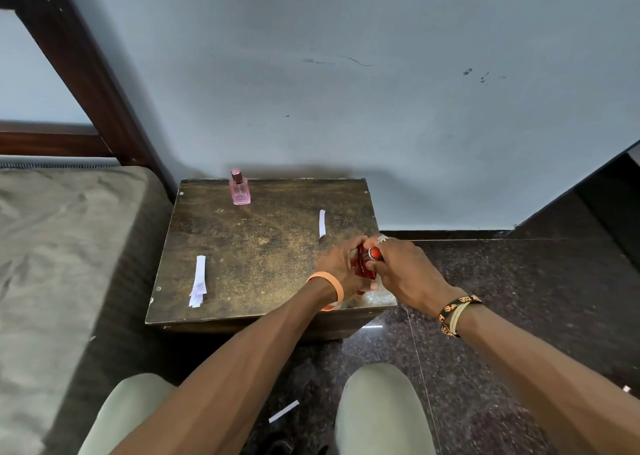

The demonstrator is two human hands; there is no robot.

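Perfume bottle (362, 265), right of centre above the table (270, 246) edge, sits clasped in our left hand (341, 264) while our right hand (405, 271) pinches its top; a loose twist might drop it.

No legible text anywhere. On pink perfume bottle (239, 191) at worktop (263, 246) rear: faint label, too small to read. On black wristband (457, 310), right wrist: orange characters, blurred, unreadable. On red bottle (363, 266): mostly covered, nothing readable.

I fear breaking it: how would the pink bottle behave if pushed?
The pink bottle looks like glass, so probably fragile and heavy for its size. Upright, tall and narrow, it may tip if pushed high.
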